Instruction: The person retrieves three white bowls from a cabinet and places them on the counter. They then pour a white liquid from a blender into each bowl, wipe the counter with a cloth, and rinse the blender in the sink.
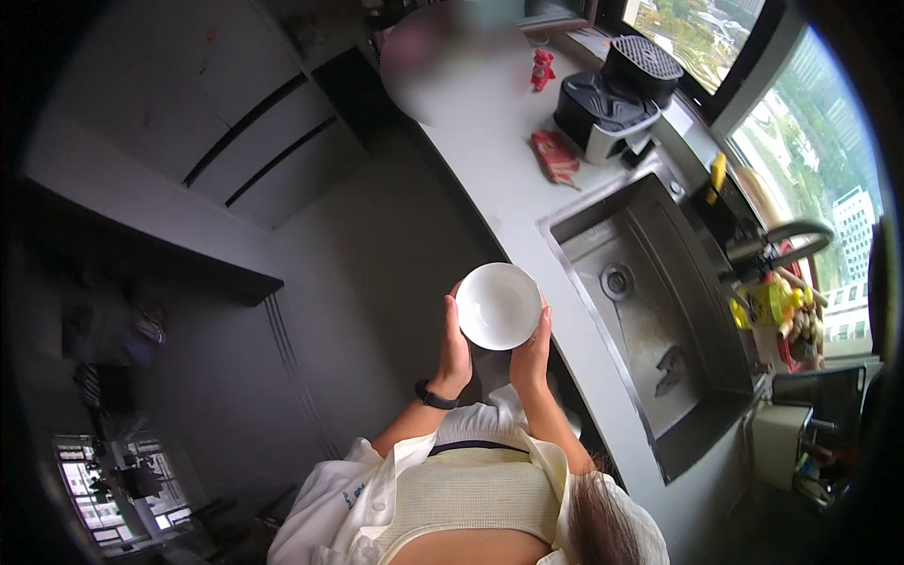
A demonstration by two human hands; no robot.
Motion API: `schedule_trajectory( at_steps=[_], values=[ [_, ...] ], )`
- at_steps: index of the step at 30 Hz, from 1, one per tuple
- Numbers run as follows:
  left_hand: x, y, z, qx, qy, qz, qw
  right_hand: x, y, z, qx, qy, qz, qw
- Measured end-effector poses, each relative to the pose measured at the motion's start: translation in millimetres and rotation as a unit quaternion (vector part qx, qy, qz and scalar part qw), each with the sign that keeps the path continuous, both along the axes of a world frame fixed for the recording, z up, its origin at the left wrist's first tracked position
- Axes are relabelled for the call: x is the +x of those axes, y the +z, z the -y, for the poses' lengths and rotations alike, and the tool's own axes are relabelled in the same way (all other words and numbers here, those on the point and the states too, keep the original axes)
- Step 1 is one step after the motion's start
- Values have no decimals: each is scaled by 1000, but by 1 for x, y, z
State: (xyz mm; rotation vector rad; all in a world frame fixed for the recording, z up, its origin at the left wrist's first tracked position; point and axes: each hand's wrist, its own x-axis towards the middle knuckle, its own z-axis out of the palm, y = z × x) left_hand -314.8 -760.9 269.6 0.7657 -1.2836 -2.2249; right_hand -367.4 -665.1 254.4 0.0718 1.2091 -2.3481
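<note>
Both forearms rise from the lower edge and meet at a white bowl [498,305], held in the air in front of the chest, just off the counter [490,160] edge and left of the sink [650,311]. On the left hand [456,353], the fingers are curled round the bowl's left rim with the thumb up its side; a dark band [435,395] sits on that wrist. On the right hand [531,356], the fingers cup the lower right rim from beneath. Both hands are closed on the bowl, which is tilted so its bare inside faces up toward the camera.

Held like this, the bowl seems secure; keeping a hand on each side and the rim level would be the safe way to carry it, since the glazed surface may be slippery.

To the right lies the steel sink, its drain [617,281] visible and a curved tap [791,240] over its far side. Further along the counter stand a black appliance [617,94], a red packet [556,155] and a small red figure [542,68]. Yellow things [777,306] crowd the windowsill beyond the tap. The counter edge is close to the right elbow, and the tap overhangs the sink, so either could catch the bowl on a careless swing.
</note>
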Motion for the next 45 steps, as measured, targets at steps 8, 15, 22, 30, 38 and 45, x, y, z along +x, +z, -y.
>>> schedule_trajectory(
  at_steps=[8, 15, 22, 30, 38, 45],
  values=[
    [-148, -20, 171, 22, 20, -9, 1000, -159, -21, 169, -6, 8, -81, 997],
    [-254, -30, 272, 56, -45, 5, 997, -256, -20, 265, 4, -31, -28, 999],
    [-353, -59, 342, -19, -280, 30, 959, -310, -43, 319, 36, -244, 15, 969],
    [-401, -30, 371, -33, -428, 74, 900, -318, -53, 357, 176, -385, -5, 906],
    [-405, -43, 382, -231, -486, 31, 842, -313, -40, 373, 316, -439, -50, 839],
    [-407, -49, 390, -306, -479, 18, 822, -316, -11, 371, 473, -413, -97, 772]
  ],
)
